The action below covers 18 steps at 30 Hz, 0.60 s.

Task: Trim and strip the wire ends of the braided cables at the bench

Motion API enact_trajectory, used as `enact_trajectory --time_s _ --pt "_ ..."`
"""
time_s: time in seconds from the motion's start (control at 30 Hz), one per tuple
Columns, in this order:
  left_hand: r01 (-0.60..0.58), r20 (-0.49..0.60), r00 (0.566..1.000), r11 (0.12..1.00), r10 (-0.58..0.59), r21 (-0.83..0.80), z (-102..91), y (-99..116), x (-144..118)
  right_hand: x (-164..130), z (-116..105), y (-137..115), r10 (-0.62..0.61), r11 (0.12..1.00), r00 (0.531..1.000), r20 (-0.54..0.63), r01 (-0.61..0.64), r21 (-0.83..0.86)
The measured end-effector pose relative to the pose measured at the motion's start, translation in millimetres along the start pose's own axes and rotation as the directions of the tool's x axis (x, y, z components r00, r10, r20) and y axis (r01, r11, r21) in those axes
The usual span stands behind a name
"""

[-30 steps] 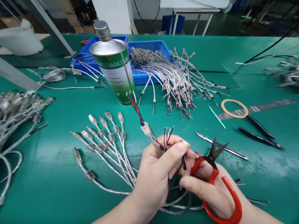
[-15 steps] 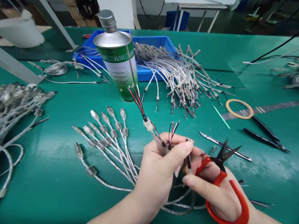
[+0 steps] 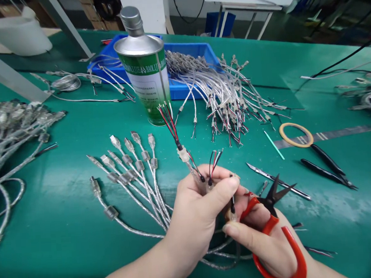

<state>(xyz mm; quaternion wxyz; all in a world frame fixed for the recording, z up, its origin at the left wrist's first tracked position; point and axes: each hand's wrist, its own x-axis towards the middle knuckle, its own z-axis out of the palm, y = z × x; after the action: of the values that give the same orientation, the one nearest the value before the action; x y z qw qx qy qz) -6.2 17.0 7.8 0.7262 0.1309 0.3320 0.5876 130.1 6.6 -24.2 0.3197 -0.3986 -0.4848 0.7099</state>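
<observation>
My left hand [image 3: 195, 216] grips a bundle of silver cables [image 3: 137, 179] whose stripped red and black wire ends [image 3: 213, 160] stick up above my fingers. One cable end with a clear ferrule [image 3: 183, 154] stands up toward the can. Their plug ends fan out on the green mat to the left. My right hand [image 3: 260, 239] holds red-handled scissors [image 3: 281, 234], blades open and pointing right, while its thumb and finger pinch a single cable end [image 3: 232, 207] next to my left thumb.
A silver and green can [image 3: 145, 70] stands ahead, with blue trays [image 3: 186, 55] and a heap of cut cables [image 3: 229, 94] behind and right. A knife blade [image 3: 277, 176], tape ring [image 3: 296, 134], black pliers [image 3: 327, 166] lie right; a cable pile [image 3: 12, 133] lies left.
Hands and cables keep almost the same pose; my right hand with the scissors has shifted slightly right and down. The view has tilted a little.
</observation>
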Motion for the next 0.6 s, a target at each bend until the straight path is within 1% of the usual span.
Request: enact_trajectory --time_s 0.17,0.27,0.37,0.47,0.53,0.57,0.6 --pt "0.008 -0.020 1.000 1.000 -0.008 -0.013 0.9 0 0 -1 0 -1 0.019 1.000 1.000 0.018 -0.020 0.017" --pt "0.001 -0.031 1.000 1.000 -0.001 -0.021 0.2 0 0 -1 1 -2 0.029 1.000 0.999 0.035 -0.028 -0.009" --pt "-0.011 -0.040 0.999 1.000 0.012 0.023 -1.3 -1 0 1 2 -4 0.021 0.999 1.000 0.005 -0.021 -0.050" --pt "-0.032 -0.065 0.997 0.990 0.042 0.137 -1.9 0 1 5 -2 -7 -0.024 0.994 0.997 -0.078 0.015 -0.110" --pt "-0.047 -0.072 0.996 0.984 0.060 0.173 -1.4 0 2 9 -10 -12 -0.076 0.977 0.984 -0.163 0.041 -0.208" --pt "-0.053 -0.070 0.995 0.985 0.065 0.164 -0.9 0 3 11 -15 -16 -0.115 0.958 0.968 -0.223 0.048 -0.284" --pt "-0.056 -0.068 0.995 0.988 0.067 0.145 -0.5 0 3 13 -20 -20 -0.176 0.926 0.939 -0.296 0.057 -0.373"
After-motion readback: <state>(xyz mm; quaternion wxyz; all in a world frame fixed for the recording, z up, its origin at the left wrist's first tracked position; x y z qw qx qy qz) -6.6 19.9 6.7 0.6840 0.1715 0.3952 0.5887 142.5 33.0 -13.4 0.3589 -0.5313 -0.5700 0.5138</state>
